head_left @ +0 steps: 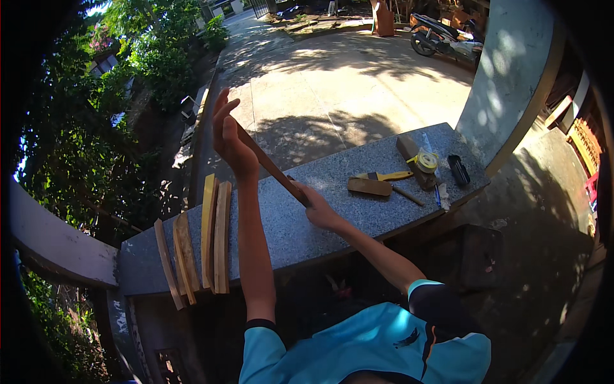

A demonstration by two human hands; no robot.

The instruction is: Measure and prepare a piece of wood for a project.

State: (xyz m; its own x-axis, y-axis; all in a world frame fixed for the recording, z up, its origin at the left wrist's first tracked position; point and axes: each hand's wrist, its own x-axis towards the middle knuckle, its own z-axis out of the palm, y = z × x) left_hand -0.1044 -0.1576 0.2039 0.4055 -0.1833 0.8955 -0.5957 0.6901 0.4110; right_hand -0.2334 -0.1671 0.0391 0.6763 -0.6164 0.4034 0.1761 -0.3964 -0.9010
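My right hand (320, 208) is closed round the lower end of a narrow brown wooden strip (272, 166), held slanting above the grey granite slab (281, 240). The strip's upper end reaches my raised left hand (235, 147). Its fingers are stretched out and apart, and the strip lies against or just beside the palm; I cannot tell which. Below and left of my left forearm, several pale wooden strips lie side by side across the slab: a yellowish one (209, 230), one beside it (222, 237), a worn one (184, 256) and a thin curved one (167, 262).
On the slab's right lie a brush with a yellow handle (390, 176), a brown block (369, 187), a short stick (408, 196), a tape roll (426, 162) against a wooden block (409, 150), and a black object (458, 170). A pillar (511, 77) rises at the right; a motorbike (444, 38) stands beyond.
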